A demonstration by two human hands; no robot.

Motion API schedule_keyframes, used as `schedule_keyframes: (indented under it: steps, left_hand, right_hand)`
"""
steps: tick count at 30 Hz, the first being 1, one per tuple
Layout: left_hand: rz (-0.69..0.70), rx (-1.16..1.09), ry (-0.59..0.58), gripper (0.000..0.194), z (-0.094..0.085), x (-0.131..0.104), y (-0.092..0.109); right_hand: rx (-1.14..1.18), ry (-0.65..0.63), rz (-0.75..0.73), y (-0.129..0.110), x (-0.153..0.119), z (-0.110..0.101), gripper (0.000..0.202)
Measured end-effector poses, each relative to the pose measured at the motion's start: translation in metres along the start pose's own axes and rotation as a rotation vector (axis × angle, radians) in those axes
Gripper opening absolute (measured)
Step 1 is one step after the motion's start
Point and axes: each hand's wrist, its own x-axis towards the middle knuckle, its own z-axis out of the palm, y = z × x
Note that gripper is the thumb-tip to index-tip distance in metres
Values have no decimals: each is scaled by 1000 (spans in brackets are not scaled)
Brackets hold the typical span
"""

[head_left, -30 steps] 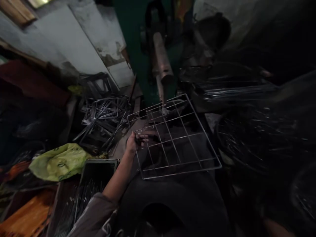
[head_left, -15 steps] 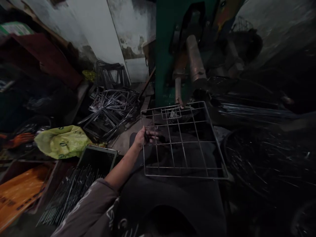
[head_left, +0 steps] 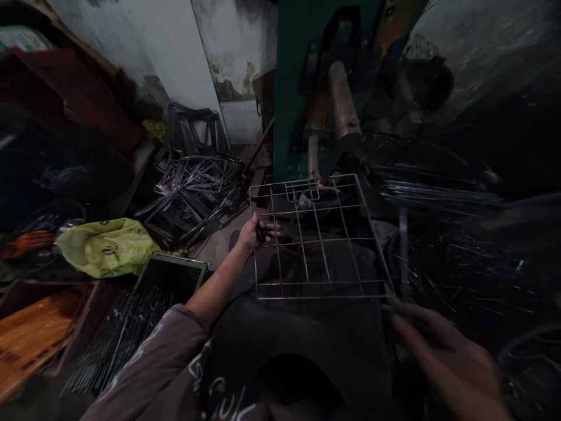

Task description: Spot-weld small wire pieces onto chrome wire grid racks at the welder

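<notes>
An orange board lies at the far left, with a bundle of thin metal rods beside it and a crumpled yellow-green bag above. Past them sits a heap of bent wire frames. The left hand grips the left edge of a square wire grid, fingers curled round its wire. The grid lies flat over the person's dark lap, its far edge under the nozzle of a green machine. The right hand is blurred near the grid's near right corner, holding a thin metal rod; I cannot tell how tightly.
</notes>
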Motion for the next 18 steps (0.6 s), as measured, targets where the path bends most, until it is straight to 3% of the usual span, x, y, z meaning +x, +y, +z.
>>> schedule_keyframes:
  steps: [3, 6, 13, 18]
  left_hand:
    - [-13, -16, 6, 43, 2, -3, 4]
    - [-18, -31, -9, 43, 2, -7, 8]
    - [-53, -49, 30, 44, -2, -7, 6]
    - [-58, -14, 21, 43, -4, -5, 3]
  right_hand:
    - [62, -254, -228, -12, 39, 37, 33]
    - [-60, -464, -367, -21, 66, 62, 42]
    - [-409, -579, -470, -34, 81, 71, 75]
    - [-497, -576, -612, -32, 79, 77, 71]
